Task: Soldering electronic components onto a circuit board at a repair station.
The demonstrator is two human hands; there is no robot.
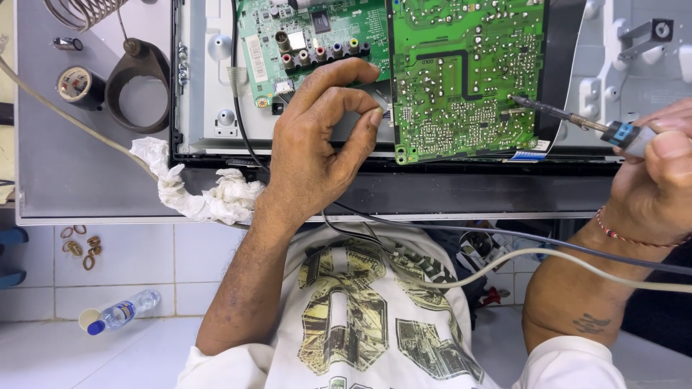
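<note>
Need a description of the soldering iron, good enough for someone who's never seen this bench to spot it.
Start at the big green circuit board at top centre, solder side up. At its right edge a thin dark metal tip touches the board; follow it right to the soldering iron held in the right hand. It is the only pointed tool there, with a blue band on its handle, unlike the loose cables below.

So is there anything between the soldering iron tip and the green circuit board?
Nothing visible. The soldering iron in the right hand has its tip at the green circuit board. The left hand rests farther left.
</note>
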